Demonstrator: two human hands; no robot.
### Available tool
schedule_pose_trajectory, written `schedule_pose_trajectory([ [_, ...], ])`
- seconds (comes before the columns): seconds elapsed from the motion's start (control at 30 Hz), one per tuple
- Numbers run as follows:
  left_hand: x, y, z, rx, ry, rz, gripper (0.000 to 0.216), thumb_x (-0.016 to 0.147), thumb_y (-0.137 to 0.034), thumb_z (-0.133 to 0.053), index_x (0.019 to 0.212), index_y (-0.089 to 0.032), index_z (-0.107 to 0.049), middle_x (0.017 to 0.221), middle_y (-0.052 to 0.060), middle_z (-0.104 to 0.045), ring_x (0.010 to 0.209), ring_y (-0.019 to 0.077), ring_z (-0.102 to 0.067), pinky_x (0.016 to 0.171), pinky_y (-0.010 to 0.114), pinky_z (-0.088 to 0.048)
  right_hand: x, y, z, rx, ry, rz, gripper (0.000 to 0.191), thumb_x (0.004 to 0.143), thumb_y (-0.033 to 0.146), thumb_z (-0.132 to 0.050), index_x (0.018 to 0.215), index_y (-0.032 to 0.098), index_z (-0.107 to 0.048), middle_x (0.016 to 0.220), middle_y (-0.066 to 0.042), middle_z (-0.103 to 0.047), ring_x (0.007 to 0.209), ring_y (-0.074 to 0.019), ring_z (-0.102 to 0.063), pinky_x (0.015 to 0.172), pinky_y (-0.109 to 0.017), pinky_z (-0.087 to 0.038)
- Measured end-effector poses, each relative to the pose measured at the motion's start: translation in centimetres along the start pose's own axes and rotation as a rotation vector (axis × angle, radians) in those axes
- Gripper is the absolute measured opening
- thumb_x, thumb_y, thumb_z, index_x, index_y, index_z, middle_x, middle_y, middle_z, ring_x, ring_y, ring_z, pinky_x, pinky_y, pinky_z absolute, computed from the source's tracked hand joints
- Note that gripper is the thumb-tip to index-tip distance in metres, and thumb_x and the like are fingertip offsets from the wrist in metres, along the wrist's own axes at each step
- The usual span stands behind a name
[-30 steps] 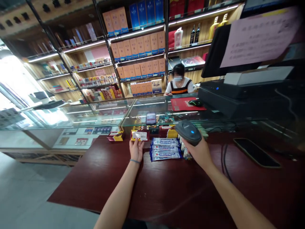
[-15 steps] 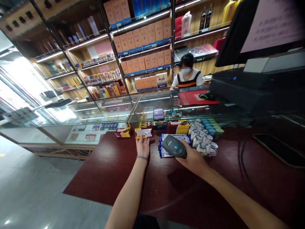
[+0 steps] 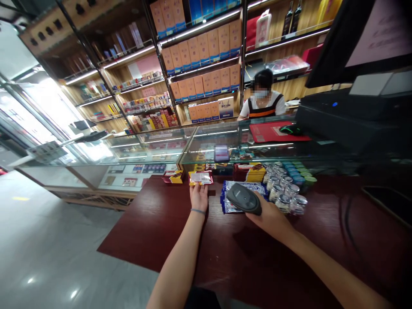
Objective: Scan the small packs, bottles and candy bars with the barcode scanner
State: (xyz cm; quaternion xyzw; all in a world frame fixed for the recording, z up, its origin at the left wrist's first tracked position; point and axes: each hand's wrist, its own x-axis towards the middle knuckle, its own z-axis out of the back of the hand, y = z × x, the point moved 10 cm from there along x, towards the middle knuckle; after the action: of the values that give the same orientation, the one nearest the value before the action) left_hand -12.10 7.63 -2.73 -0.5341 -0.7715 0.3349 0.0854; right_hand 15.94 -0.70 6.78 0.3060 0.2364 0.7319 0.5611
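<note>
Palm up, my left hand (image 3: 199, 199) holds a red and yellow snack packet (image 3: 201, 177) by its near edge, with a pale printed label facing me. My right hand (image 3: 273, 219) is wrapped round a dark grey barcode scanner (image 3: 243, 198), whose head points left toward the packet. Under and behind the scanner lie blue and silver packets (image 3: 227, 206) in a pile. To their right stand several small clear jars (image 3: 283, 202) with silver lids. A stack of red and yellow packets (image 3: 174, 176) lies left of my left hand; another stack (image 3: 255, 172) sits behind the blue packets.
The dark red wooden desk (image 3: 154, 227) butts against a glass display counter (image 3: 164, 150). Blue and green-lidded jars (image 3: 299, 171) stand at the back right. A monitor (image 3: 334, 43) looms at the right. Behind the counter is a masked person (image 3: 264, 98) before lit shelves.
My view has turned slightly left, so everything sits farther right. The blue light on the scanner has gone out. Both hands keep hold of the packet and the scanner.
</note>
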Motion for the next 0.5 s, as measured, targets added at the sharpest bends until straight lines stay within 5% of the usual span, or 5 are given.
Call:
schedule_pose_trajectory([
  [0.17,0.2,-2.9,0.7,0.097,-0.081,-0.171,0.017,0.089,-0.017,-0.064,0.104,-0.024,-0.058,0.100,0.002,-0.069,0.087,0.0112,-0.069,0.088,0.032,-0.056,0.2,-0.6,0.3,0.063,-0.031,-0.006,0.053,0.075,0.038,-0.066,0.126,0.028,-0.057,0.093,-0.004,-0.078,0.094,-0.0334,-0.075,0.074,-0.038,-0.053],
  [0.4,1.1,-13.3,2.1,0.336,-0.285,-0.722,0.019,0.085,-0.021,-0.065,0.103,-0.022,-0.060,0.099,0.001,-0.067,0.095,0.0132,-0.067,0.088,0.027,-0.052,0.4,-1.2,0.6,0.083,-0.069,-0.009,0.050,0.078,0.039,-0.066,0.127,0.030,-0.058,0.088,-0.003,-0.078,0.091,-0.0318,-0.075,0.072,-0.036,-0.053],
  [0.5,1.3,-17.4,1.2,0.639,-0.223,-0.894,0.014,0.087,-0.024,-0.065,0.100,-0.019,-0.067,0.101,0.004,-0.071,0.101,0.0174,-0.068,0.095,0.032,-0.051,0.3,-1.7,0.5,0.079,-0.073,-0.047,0.051,0.080,0.043,-0.065,0.128,0.030,-0.057,0.092,-0.004,-0.078,0.093,-0.0326,-0.075,0.073,-0.037,-0.053],
])
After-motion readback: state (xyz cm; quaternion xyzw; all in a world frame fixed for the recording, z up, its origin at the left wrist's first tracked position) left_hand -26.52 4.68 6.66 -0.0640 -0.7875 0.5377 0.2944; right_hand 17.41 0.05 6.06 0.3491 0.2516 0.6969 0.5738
